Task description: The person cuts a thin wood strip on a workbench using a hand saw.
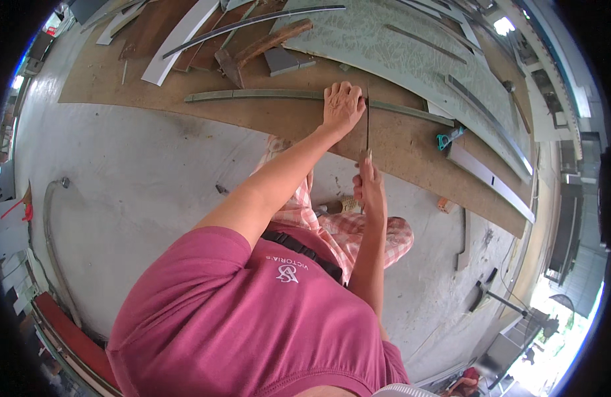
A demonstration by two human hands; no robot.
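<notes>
Pinning a green-grey strip, holding a thin blade across it

Pressing down on the strip with the left hand, bunching bent fingers together over it, turning knuckles upward. Gripping the blade's near end with the right hand, curling fingers closed around it. Pointing the blade away from the body, crossing the strip just right of the left hand; showing too thin a line to tell whether cutting into it. Seeing the strip lying lengthwise on a brown board, toward the near side. Noting a wooden-handled hammer beyond the strip's left part, a grey block just beside. Noting a patterned pale-green sheet farther back, a small teal item near the strip's right end, a silvery bar beside that.
</notes>
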